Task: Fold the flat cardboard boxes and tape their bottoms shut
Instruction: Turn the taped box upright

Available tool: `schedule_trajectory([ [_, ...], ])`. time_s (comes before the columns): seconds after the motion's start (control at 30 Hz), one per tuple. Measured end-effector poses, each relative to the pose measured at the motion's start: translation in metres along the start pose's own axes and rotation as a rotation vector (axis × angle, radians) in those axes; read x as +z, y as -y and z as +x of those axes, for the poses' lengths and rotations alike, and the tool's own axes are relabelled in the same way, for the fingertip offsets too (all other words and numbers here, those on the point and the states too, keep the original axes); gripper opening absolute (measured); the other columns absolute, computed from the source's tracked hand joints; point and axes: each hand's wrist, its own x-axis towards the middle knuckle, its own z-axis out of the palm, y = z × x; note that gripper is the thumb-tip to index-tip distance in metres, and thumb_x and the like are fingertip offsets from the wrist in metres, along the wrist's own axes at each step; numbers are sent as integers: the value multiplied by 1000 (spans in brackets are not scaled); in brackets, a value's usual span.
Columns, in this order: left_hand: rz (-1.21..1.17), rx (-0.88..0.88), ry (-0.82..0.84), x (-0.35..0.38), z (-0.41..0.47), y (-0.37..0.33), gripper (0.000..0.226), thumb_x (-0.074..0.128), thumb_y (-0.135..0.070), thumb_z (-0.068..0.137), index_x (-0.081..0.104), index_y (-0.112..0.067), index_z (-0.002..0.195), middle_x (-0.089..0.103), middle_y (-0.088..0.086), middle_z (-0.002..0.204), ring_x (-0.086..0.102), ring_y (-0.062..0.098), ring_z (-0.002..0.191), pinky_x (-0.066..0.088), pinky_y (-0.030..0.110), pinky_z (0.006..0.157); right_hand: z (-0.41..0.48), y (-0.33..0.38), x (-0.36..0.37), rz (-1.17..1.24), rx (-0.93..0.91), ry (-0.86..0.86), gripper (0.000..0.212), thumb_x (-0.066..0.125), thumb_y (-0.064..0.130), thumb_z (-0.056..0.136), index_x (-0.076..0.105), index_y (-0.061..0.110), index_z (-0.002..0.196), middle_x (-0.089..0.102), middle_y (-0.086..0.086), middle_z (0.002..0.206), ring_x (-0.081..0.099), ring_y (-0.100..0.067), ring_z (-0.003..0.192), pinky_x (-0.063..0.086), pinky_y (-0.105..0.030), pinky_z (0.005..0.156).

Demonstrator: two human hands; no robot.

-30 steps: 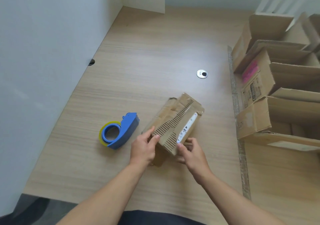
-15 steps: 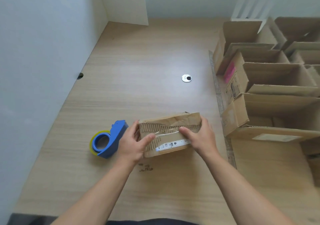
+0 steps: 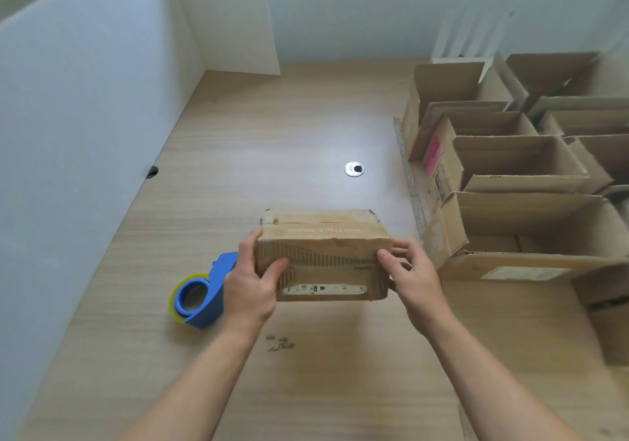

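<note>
Now, change: box (image 3: 323,253) is held squarer than half a second ago, its taped top seam showing.
Grips: left grip (image 3: 250,286) and right grip (image 3: 413,277) clasp the box's ends, thumbs on its torn, corrugated front.
Place: box just right of the blue dispenser (image 3: 204,296).
Writing: white label strip (image 3: 325,289), print unreadable.

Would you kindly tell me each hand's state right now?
Left hand: grips the left end of the cardboard box.
Right hand: grips its right end.
</note>
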Motion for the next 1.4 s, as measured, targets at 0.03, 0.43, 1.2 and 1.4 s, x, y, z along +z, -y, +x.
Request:
schedule_trajectory([
  [0.03, -22, 34, 35, -5, 3, -2, 62, 76, -22, 85, 47, -52, 131, 67, -32, 102, 65, -3, 97, 46, 6, 81, -1, 0, -3, 80, 66, 33, 17, 61, 39, 96, 64, 32, 111, 68, 5, 112, 65, -14, 105, 58, -31, 76],
  [0.43, -228, -88, 196, -12, 0, -3, 44, 69, -41, 89, 58, -28, 130, 62, -5, 127, 61, 9, 113, 49, 25, 89, -5, -8, -18, 230, 158, 119, 30, 52, -1, 97, 61, 18, 119, 64, -1, 111, 65, -13, 98, 51, -29, 81],
  [1.2, 139, -277, 333, -12, -24, 40, 71, 66, -33, 92, 27, -46, 150, 47, -9, 126, 50, 7, 111, 42, 29, 91, -6, -26, -9, -354, 213, 162, 51, 53, 53, 96, 35, 55, 143, 54, 23, 116, 54, 2, 105, 52, -32, 81],
  [1.4, -40, -359, 354, -15, -26, 43, 60, 63, -33, 95, 34, -46, 146, 51, -7, 132, 51, 15, 121, 51, 43, 97, -32, -33, -26, -176, 120, 305, 68, 68, 73, 70, 34, 76, 128, 43, 46, 127, 43, 22, 120, 45, -12, 88],
])
